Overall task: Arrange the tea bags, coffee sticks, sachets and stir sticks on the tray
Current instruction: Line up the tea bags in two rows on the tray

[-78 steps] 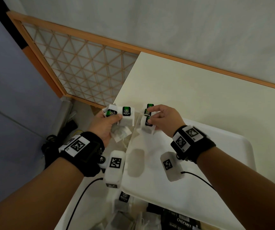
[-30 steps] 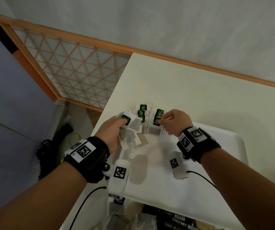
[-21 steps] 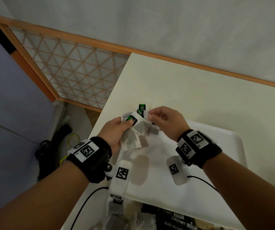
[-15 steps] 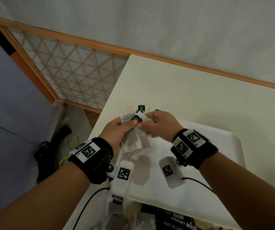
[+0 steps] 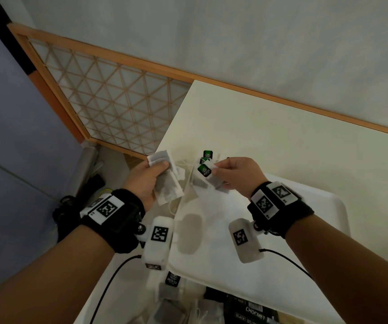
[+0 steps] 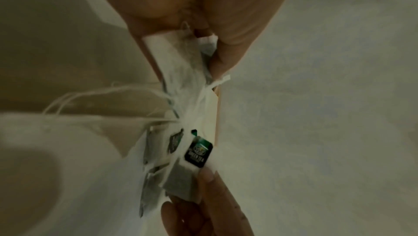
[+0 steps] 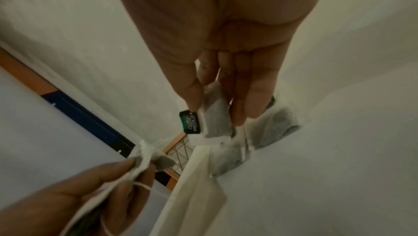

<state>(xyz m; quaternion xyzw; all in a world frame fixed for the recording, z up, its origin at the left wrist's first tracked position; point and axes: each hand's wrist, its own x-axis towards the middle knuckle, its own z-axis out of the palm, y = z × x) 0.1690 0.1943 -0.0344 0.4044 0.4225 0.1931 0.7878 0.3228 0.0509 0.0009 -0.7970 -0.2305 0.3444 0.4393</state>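
Observation:
My left hand (image 5: 159, 168) grips a bundle of white tea bags (image 5: 167, 183) just past the table's left edge; the left wrist view shows them clamped between thumb and fingers (image 6: 181, 64). My right hand (image 5: 215, 170) pinches one tea bag (image 5: 205, 177) with a green tag (image 7: 191, 122) above the far left corner of the white tray (image 5: 281, 230). Thin strings (image 6: 101, 95) run between the two hands. More green-tagged tea bags (image 5: 207, 155) lie at that tray corner, partly hidden by my right hand.
The tray lies on a cream table (image 5: 281, 136). In front of the tray lie loose tea bags (image 5: 173, 280) and black CHOCMET sticks (image 5: 253, 311). A wooden lattice screen (image 5: 118, 108) stands left of the table, above the floor.
The hands, which met over the tea bags half a second ago, have drawn apart. My left hand moved left with its bundle; my right hand keeps one green-tagged bag.

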